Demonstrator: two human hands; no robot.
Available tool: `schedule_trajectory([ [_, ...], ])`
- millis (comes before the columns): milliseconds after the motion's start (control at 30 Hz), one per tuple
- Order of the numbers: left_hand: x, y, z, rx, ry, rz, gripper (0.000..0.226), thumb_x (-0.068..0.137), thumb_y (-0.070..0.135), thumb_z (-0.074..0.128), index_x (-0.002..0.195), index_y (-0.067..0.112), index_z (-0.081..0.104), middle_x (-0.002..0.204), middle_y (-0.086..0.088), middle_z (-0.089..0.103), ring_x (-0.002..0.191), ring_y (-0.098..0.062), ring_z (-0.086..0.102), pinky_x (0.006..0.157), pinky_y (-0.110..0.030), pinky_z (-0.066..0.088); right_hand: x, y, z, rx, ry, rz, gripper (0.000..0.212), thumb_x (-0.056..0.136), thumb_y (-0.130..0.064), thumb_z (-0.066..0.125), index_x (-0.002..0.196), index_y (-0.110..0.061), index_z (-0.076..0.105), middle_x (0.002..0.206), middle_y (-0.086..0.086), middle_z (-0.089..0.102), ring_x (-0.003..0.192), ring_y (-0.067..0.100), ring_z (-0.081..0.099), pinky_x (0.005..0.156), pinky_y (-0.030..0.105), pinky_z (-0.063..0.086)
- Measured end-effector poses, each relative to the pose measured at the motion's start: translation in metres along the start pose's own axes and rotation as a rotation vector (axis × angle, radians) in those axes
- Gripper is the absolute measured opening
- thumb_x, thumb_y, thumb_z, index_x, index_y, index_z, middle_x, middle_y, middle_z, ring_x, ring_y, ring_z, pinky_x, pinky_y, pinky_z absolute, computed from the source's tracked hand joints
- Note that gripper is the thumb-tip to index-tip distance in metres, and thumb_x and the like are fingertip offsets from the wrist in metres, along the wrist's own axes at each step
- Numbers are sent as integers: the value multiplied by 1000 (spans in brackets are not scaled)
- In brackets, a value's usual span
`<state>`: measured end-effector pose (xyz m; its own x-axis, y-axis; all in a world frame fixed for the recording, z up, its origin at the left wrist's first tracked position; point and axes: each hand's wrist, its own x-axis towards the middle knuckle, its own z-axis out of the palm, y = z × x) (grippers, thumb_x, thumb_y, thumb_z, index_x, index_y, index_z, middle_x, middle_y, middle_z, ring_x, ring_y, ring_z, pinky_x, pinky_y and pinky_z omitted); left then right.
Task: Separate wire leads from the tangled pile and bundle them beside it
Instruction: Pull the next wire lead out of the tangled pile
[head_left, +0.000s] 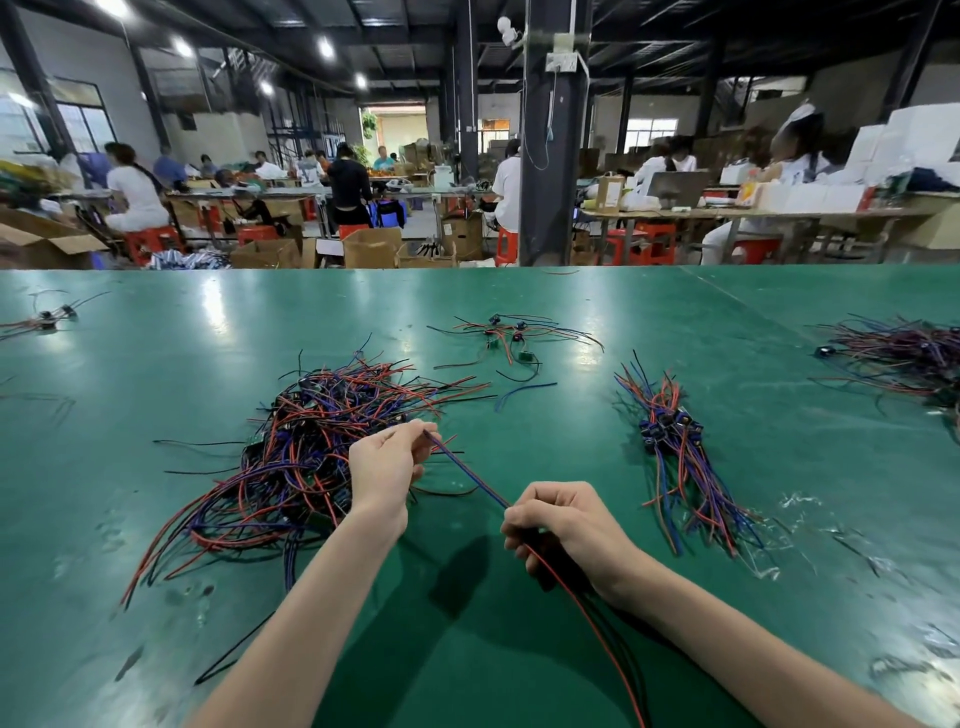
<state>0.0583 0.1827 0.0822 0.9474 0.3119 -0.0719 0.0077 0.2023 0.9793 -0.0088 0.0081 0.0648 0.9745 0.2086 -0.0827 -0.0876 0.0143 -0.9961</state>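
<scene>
Hands work just right of the pile (317, 457) on the green table (519, 649). Left hand (383, 470), at the pile's right edge, pinches the far end of a lead (470, 470). Right hand (563, 522), further right and nearer, is closed on the lead's other part, perhaps with more wires trailing below. Bundle (675, 457) lies well right of the pile.

Big workshop hall, dark pillar (551, 156) past table's far edge, ceiling lights (325, 48), windows (83, 124) left, red stools (153, 241), cardboard boxes (371, 248), seated workers.
</scene>
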Motion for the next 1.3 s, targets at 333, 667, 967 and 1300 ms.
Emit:
schedule_trajectory([
  [333, 4, 10, -2, -527, -216, -438, 23, 95, 3, 45, 78, -2, 59, 66, -3, 57, 37, -2, 45, 35, -10, 36, 0, -2, 1, 23, 27, 14, 26, 84, -1, 59, 59, -7, 60, 58, 12, 60, 43, 17, 52, 40, 21, 42],
  [667, -5, 5, 7, -281, -285, -229, 39, 93, 37, 52, 101, 1, 62, 85, -4, 68, 61, -6, 60, 51, -13, 50, 2, 1, -1, 81, 106, -44, 23, 86, 0, 60, 64, -5, 59, 59, 10, 61, 47, 15, 53, 45, 22, 45],
  [967, -41, -23, 30, 134, -568, -64, 6, 80, 11, 72, 76, 6, 71, 64, -4, 58, 53, -6, 46, 53, -14, 39, 6, 2, -7, 14, 269, -135, 30, 84, 1, 60, 56, -11, 56, 59, 17, 52, 42, 16, 43, 41, 21, 37],
  [1300, -19, -12, 19, -103, -315, -73, 15, 79, 4, 71, 65, 7, 68, 51, 1, 58, 43, -6, 46, 46, -14, 43, 3, 2, 0, -56, 171, -88, 28, 83, -4, 63, 57, -15, 59, 58, 8, 61, 48, 14, 52, 44, 22, 40],
])
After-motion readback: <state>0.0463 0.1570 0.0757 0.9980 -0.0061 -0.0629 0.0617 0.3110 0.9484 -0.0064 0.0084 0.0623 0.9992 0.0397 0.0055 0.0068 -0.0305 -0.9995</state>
